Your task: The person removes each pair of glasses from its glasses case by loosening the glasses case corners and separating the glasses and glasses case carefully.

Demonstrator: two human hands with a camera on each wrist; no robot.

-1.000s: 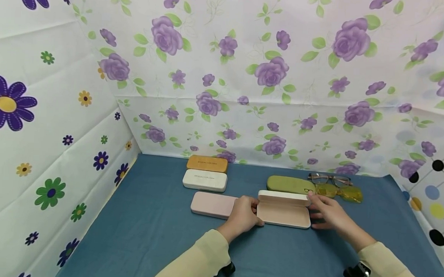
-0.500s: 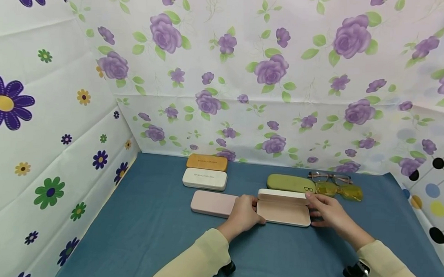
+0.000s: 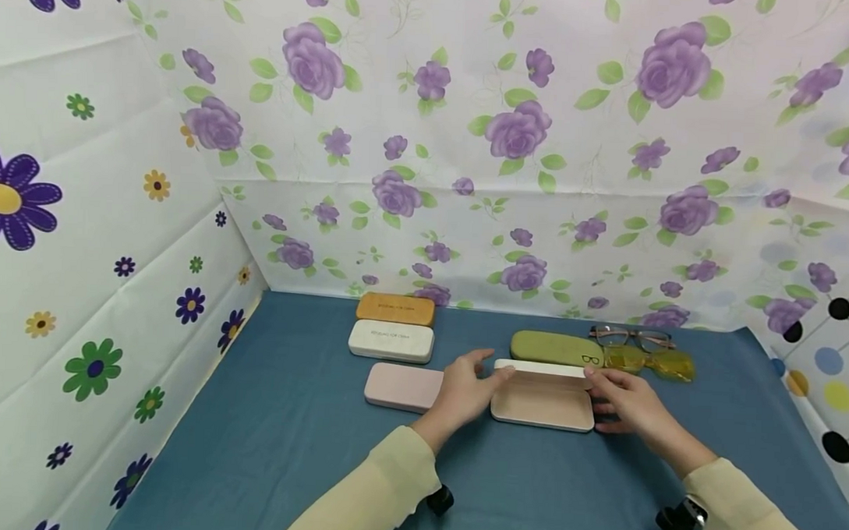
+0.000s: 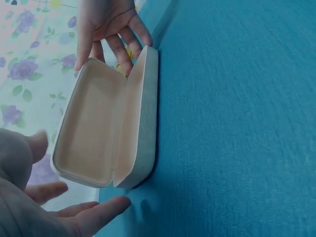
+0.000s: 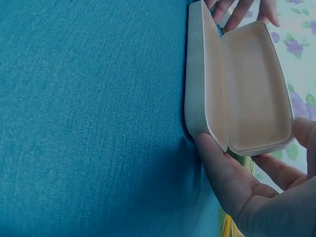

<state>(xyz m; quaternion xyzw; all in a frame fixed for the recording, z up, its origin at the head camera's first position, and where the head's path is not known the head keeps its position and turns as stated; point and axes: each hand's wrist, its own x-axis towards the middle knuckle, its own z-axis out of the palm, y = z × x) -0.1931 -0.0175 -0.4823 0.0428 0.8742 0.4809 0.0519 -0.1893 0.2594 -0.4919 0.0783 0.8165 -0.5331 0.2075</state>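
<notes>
Nearest the camera: two pale yellow sleeves (image 3: 374,489), both hands out over the blue counter (image 3: 285,439). Left hand (image 3: 462,391) sits at the left end of the open cream glasses case (image 3: 542,398), fingers (image 4: 98,215) spread and relaxed, grasping nothing; the left wrist view shows a gap between them and the case end, which the head view can't resolve. Right hand (image 3: 626,405) is at the case's right end; the right wrist view shows the thumb (image 5: 217,168) touching the shell's end and the other fingers loosely extended beside the lid, not clamped on it. Case lies flat on the counter, centre, lid hinged up toward the back wall; the wrist views show the interior bare, cream lining, whereas the head view sees only a sliver of the lid. Just left of the left hand: closed pink case (image 3: 402,387), partly covered by the hand. Behind that, a closed white case (image 3: 391,341), then a closed orange case (image 3: 395,308) against the back wall. Behind the open case: closed green case (image 3: 555,349) with a small glasses logo. Right of it, yellow-lens glasses (image 3: 656,365), and behind those a thin dark-framed pair (image 3: 629,335). Counter is covered in blue fabric, textured weave visible in the wrist views. Enclosure: back wall (image 3: 513,143) in purple rose print, left wall (image 3: 82,206) in mixed flower print, right wall (image 3: 831,365) in dots.
</notes>
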